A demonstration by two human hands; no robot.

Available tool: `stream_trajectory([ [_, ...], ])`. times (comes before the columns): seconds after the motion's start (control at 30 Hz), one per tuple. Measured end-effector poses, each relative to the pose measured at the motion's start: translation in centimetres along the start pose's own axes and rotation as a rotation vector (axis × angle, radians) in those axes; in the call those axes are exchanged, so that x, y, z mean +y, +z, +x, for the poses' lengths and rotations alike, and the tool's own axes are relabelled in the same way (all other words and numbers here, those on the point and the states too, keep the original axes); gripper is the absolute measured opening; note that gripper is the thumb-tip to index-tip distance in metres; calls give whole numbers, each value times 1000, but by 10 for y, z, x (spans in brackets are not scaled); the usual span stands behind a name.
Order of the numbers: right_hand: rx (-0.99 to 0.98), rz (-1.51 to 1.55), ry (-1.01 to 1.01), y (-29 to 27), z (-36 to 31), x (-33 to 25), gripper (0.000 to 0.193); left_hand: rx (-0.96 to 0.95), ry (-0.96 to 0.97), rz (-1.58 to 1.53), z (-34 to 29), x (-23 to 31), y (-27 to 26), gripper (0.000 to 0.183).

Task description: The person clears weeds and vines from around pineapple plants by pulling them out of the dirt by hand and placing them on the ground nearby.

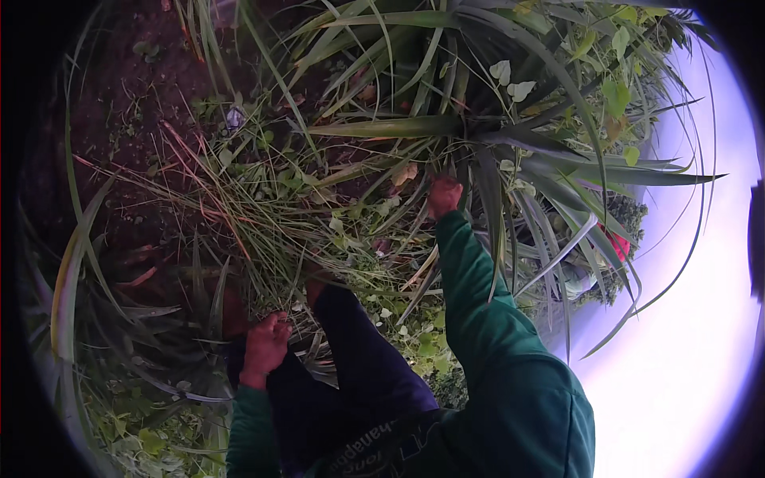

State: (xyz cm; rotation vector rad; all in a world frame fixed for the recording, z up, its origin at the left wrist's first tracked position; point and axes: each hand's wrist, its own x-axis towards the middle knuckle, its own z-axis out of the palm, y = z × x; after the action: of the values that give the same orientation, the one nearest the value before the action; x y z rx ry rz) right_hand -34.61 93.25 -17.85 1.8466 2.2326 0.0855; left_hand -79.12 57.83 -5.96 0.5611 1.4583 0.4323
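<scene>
1. The right hand (445,196) is curled up like a fist, low down by the middle of a big spiky plant (478,127). I can't tell if it pinches anything.
2. The left hand (268,344) is near the person's knee, with its fingers bent. I can't tell if anything is in it.
3. The spiky plant is at the top, right of the middle, with long green leaves poking out all around.
4. Long, thin grass (239,215) lies in a messy heap on the brown dirt (103,159), left of the right hand.
5. A dry brown leaf (404,174) is just left of the right hand.
6. The sleeves (478,311) are green.
</scene>
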Motion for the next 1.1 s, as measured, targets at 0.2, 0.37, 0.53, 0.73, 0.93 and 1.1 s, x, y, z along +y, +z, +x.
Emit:
stream_trajectory([
  [0.2, -319, 896, 99, -114, -96, -101, 15, -13, -55, 174, -30, -22, -33, 33],
  [0.37, -58, 401, -334, -161, -19, -129, 23, -45, -41, 71, -25, -4, -27, 34],
  [0.53, 60, 166, -250, -121, 84, -150, 22, 36, -12, 104, -38, -37, -33, 33],
  [0.73, 338, -715, -361, -79, 138, -39, 43, 66, -25, 142, -25, -39, -21, 30],
  [0.93, -197, -691, -3, -94, 116, -30, 47, 72, -52, 200, -27, -40, -9, 30],
  [1.1, -381, -519, -58, -118, 130, -13, 26, 42, -72, 183, -18, -33, -3, 30],
])
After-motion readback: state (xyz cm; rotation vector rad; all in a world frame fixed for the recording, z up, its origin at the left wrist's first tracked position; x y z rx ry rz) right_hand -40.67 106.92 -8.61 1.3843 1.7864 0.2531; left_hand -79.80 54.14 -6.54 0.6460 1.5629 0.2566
